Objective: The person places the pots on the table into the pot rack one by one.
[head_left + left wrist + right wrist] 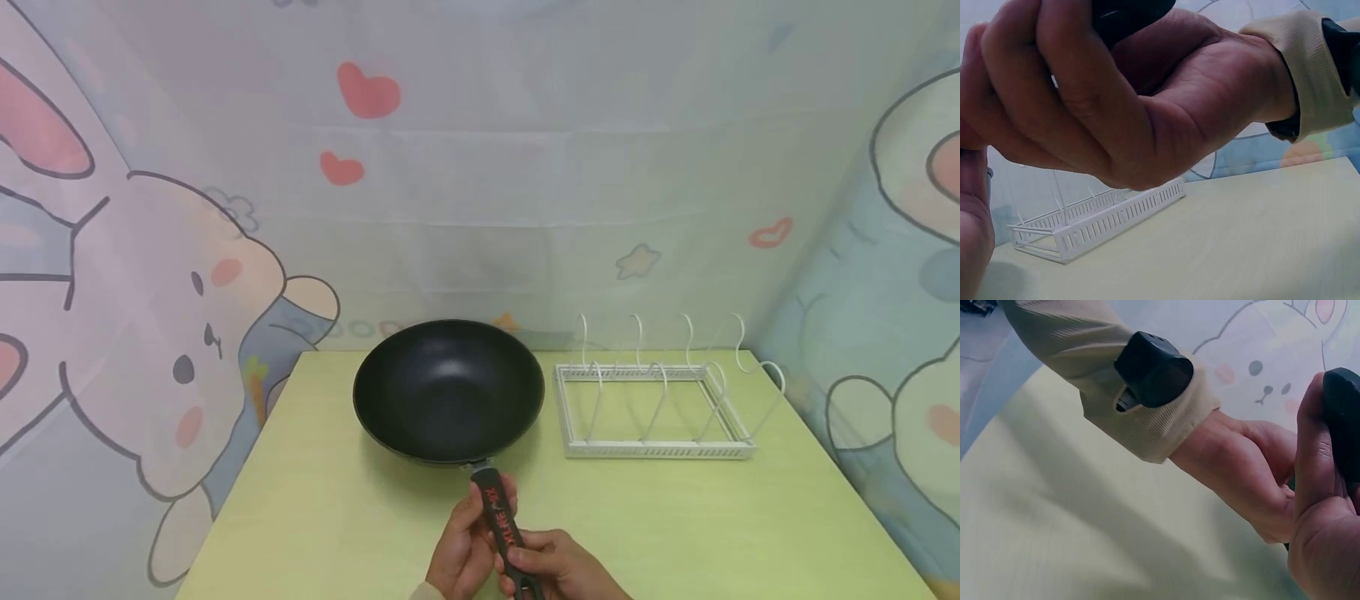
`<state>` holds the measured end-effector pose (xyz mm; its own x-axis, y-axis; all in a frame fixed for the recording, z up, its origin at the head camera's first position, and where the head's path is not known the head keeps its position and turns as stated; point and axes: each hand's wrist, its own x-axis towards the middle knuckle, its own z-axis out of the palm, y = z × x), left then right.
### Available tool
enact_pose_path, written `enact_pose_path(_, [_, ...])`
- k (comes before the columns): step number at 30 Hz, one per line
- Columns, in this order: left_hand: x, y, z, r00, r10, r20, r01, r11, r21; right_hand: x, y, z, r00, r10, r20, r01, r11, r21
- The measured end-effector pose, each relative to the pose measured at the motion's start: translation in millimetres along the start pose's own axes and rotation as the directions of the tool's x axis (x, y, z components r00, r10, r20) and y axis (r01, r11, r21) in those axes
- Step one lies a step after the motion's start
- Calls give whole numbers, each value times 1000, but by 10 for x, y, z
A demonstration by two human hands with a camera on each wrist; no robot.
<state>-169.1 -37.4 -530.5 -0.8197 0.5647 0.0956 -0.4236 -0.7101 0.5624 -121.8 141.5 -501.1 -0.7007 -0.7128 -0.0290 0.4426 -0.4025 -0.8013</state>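
A black wok (450, 392) with a long black handle (497, 510) is held up over the table, its dark inside facing me. My left hand (468, 542) grips the handle near the pan, with the thumb along its left side. Lower down, toward the handle's end, my right hand (558, 562) holds it with the thumb on top. In the left wrist view, curled fingers of the left hand (1104, 106) wrap under a dark part of the handle. The right wrist view has the right hand (1322, 531) beside the handle end (1344, 419).
A white rack (656, 450) with several upright curved wire dividers stands on the right of the pale green table (300, 500). A cloth backdrop (480, 183) with cartoon rabbits and hearts hangs behind and at both sides.
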Motion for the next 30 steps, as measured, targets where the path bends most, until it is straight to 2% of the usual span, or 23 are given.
enact_pose_path(4, [-8, 20, 60, 999, -13, 46, 17, 997, -76, -18, -9, 54, 1000, 5, -25, -5, 1000, 17])
enact_pose_path(9, [2, 15, 101, 992, 5, 127, 22, 977, -212, -36, -27, 100, 999, 2, -47, -2, 1000, -6])
enact_pose_path(15, [30, 37, 174, 986, 30, 165, 15, 965, -263, -68, -68, 130, 1000, -26, -17, 26, 1000, 2])
enact_pose_path(18, [41, 61, 205, 983, 40, 177, 6, 967, -254, -72, -83, 128, 999, -43, -1, 43, 999, -7])
enact_pose_path(24, [62, 123, 267, 985, 63, 163, -42, 991, -129, -62, -94, 114, 994, -99, 41, 100, 995, -29])
enact_pose_path(26, [72, 136, 274, 983, 70, 169, -53, 993, -103, -64, -105, 101, 995, -94, 37, 96, 994, -46])
enact_pose_path(30, [96, 142, 275, 981, 71, 181, -59, 996, -68, -85, -132, 65, 1000, -25, -11, 24, 997, -73])
